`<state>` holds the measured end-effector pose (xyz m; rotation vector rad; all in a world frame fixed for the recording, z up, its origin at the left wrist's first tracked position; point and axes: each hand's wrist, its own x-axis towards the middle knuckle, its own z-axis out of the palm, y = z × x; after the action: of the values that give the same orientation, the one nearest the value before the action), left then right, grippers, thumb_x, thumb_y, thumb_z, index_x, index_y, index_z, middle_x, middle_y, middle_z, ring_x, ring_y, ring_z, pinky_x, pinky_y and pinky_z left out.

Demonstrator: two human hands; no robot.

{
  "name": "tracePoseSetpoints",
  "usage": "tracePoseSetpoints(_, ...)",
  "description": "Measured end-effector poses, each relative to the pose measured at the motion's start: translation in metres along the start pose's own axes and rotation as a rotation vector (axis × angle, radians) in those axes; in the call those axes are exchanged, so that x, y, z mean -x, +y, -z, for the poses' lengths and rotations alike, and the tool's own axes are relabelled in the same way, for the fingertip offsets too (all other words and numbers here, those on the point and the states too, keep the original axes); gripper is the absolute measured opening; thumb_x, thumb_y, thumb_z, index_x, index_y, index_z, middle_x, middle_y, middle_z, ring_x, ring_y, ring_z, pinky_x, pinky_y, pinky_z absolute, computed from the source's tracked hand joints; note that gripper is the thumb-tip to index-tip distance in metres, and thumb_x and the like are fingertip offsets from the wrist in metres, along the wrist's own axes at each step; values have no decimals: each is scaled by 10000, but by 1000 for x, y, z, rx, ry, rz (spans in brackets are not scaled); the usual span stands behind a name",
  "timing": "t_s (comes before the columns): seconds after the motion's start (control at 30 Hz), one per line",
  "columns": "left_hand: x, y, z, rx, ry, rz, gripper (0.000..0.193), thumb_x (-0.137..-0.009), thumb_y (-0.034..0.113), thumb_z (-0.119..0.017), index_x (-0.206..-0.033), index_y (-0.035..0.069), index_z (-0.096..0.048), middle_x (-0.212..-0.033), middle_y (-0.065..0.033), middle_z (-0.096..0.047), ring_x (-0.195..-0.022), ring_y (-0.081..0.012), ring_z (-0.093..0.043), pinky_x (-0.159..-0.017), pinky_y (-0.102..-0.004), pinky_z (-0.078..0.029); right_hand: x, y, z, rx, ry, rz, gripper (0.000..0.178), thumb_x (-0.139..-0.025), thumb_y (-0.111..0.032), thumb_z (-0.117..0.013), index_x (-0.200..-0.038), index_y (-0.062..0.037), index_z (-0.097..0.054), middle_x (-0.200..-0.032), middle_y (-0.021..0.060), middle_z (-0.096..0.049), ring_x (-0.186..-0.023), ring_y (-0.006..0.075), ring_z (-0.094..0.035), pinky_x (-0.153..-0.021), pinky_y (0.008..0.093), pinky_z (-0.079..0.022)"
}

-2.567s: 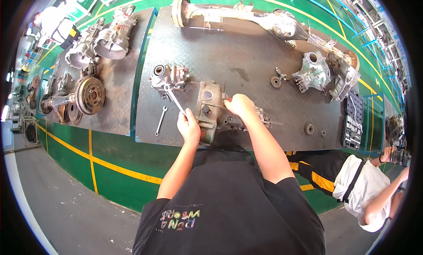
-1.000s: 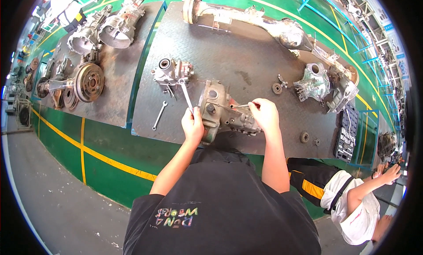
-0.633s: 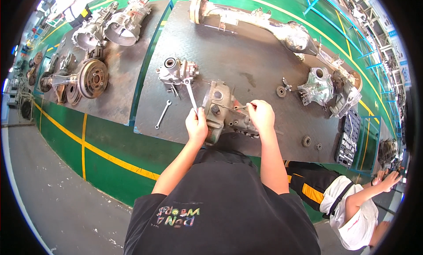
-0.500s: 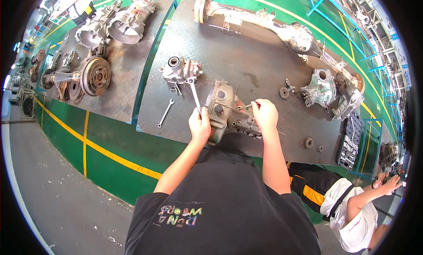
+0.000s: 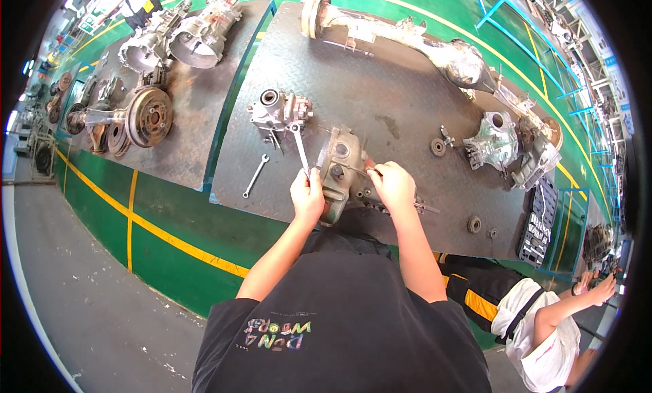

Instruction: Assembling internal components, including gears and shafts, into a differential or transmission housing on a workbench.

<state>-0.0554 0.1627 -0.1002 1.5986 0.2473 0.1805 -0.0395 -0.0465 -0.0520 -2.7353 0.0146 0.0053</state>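
Note:
My left hand [image 5: 309, 197] is closed around the lower end of a combination wrench [image 5: 299, 148], whose ring end points away from me beside a small gear housing [image 5: 273, 110]. In front of me stands a greyish-tan metal gearbox casing [image 5: 341, 161] with round bosses. My right hand [image 5: 396, 186] is closed in a pinch just right of the casing, its fingertips against a thin metal rod [image 5: 356, 169]. The hand covers much of the gearbox's right part and the rod's far end. A second wrench [image 5: 256, 175] lies to the left on the steel table.
A long axle [image 5: 421, 43] lies along the far edge of the steel table [image 5: 380, 87]. At right are another housing [image 5: 494, 136], loose gears [image 5: 474, 223] and a black tool tray [image 5: 538, 220]. A second table [image 5: 193, 132] holds transmission parts. A person [image 5: 543, 318] is at lower right.
My right hand has moved left and slightly down, closer to the casing, with its fingers still pinched. My left hand and the wrench have barely moved.

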Motion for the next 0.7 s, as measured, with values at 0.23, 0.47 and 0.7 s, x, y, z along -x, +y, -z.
tracePoseSetpoints(0.23,-1,1,-2,-74,17,21,226,-1012,133,-553,-822,12,-555,-649,11,-472,-618,-78,-407,-556,-286,-374,4,22,-25,-159,-3,-61,237,-916,-268,-639,-936,-70,-769,-911,140,-686,-844,331,-664,-765,419,-525)
tracePoseSetpoints(0.47,-1,-10,-1,-77,21,-28,229,-1046,144,-522,-837,53,-548,-649,86,-442,-565,-15,-362,-496,-226,-298,-10,38,-30,-401,-16,-83,195,-869,-232,-682,-966,-82,-761,-954,137,-698,-870,333,-673,-773,415,-529)
tracePoseSetpoints(0.7,-1,-6,-2,-81,19,-20,238,-1049,147,-519,-830,57,-543,-651,93,-429,-567,-8,-348,-497,-223,-279,-21,53,-47,-505,-189,-117,235,-836,-205,-698,-1004,-50,-751,-955,147,-739,-870,278,-707,-783,377,-544)
